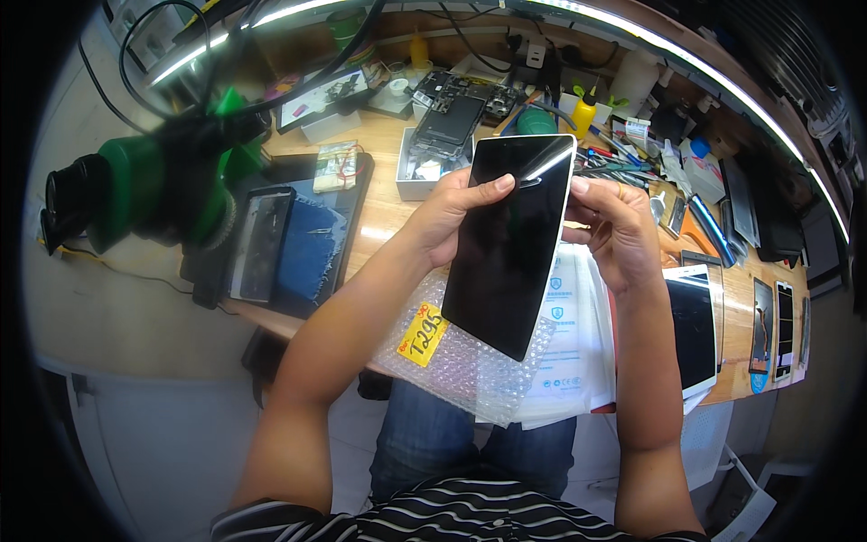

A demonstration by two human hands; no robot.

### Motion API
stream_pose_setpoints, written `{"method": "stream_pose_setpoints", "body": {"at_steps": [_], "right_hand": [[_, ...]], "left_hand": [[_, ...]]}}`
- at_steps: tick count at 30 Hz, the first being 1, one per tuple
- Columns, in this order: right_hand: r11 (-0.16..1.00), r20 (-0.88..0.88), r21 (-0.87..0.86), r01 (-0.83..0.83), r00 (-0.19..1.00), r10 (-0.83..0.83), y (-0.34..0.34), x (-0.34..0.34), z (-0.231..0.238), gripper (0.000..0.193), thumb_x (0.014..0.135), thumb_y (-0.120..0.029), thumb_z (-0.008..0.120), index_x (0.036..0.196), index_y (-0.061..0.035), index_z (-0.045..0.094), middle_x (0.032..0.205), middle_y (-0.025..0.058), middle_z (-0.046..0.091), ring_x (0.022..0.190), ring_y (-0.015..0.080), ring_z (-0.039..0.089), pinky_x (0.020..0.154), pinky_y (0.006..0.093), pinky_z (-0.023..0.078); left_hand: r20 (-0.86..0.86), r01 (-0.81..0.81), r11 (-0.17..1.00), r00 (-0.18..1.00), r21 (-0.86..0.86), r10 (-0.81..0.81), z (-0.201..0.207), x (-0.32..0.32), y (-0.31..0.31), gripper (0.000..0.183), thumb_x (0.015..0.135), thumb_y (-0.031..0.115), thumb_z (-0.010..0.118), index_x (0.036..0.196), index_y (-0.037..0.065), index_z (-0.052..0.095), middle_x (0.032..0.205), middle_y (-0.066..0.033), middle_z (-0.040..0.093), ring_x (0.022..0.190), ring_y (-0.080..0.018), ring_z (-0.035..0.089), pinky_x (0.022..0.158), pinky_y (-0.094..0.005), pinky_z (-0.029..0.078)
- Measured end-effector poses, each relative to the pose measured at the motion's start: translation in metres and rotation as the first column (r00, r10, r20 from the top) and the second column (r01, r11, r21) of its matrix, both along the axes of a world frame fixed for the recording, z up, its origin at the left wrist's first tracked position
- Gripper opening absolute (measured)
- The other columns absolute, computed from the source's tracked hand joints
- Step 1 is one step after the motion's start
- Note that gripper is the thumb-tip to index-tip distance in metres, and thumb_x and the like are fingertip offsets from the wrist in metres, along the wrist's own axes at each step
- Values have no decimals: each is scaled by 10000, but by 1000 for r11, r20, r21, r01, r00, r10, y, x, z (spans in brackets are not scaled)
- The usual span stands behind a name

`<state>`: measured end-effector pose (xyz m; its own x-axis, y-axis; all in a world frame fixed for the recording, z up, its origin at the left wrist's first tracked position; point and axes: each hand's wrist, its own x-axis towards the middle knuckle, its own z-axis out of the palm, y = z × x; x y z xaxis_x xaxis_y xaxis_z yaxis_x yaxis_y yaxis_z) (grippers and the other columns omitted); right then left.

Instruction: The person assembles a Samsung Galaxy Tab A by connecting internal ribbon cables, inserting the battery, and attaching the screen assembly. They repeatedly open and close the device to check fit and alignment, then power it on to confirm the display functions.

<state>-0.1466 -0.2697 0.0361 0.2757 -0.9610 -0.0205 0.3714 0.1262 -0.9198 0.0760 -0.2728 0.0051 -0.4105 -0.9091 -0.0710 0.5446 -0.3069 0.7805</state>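
A black tablet screen (506, 262) with a thin white edge is held up tilted in front of me, its glossy face toward me. My left hand (449, 212) grips its left side, thumb on the glass and fingers behind. At the upper right edge my right hand (619, 221) is closed, thumb and curled fingers against the rim; whether a small thing is pinched there I cannot make out. Below the screen lies a bubble-wrap sleeve (452, 375) with a yellow handwritten label (422, 335). White printed packaging (573, 334) lies beside the sleeve, partly under my right arm.
A green microscope (153, 190) stands at left, near a phone-like frame (262, 244) and blue cloth (312, 248). Farther back are an open white box (417, 188), opened device parts (447, 117) and a yellow bottle (584, 113). A white tablet (691, 325) and several phones (761, 325) lie right.
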Motion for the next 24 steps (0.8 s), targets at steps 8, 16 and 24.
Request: {"method": "stream_pose_setpoints", "body": {"at_steps": [8, 16, 24], "right_hand": [[1000, -121, 3, 13, 993, -12, -2, 1, -1, 164, 919, -214, 728, 947, -54, 705, 839, 25, 703, 717, 73, 668, 584, 252, 562], [993, -114, -59, 99, 988, -105, -12, -10, -2, 151, 952, -172, 708, 1036, -47, 699, 862, 2, 712, 707, 57, 666, 606, 233, 559], [985, 7, -115, 127, 992, -127, -7, -17, 1, 212, 950, -162, 709, 1086, 0, 697, 877, 36, 710, 706, 67, 667, 599, 236, 588]], "left_hand": [[141, -196, 978, 969, -68, 204, 3, -7, 4, 373, 932, 207, 732, 1221, 11, 599, 1147, -116, 696, 1011, -188, 693, 908, -339, 569], [62, -213, 945, 970, -250, 235, 10, -13, 13, 367, 965, 148, 666, 1283, 10, 543, 1190, -139, 662, 1064, -197, 671, 931, -338, 553], [35, -98, 971, 993, -220, 108, 3, -22, 24, 368, 956, 123, 669, 1277, -6, 546, 1141, -142, 681, 997, -184, 695, 896, -326, 571]]}}
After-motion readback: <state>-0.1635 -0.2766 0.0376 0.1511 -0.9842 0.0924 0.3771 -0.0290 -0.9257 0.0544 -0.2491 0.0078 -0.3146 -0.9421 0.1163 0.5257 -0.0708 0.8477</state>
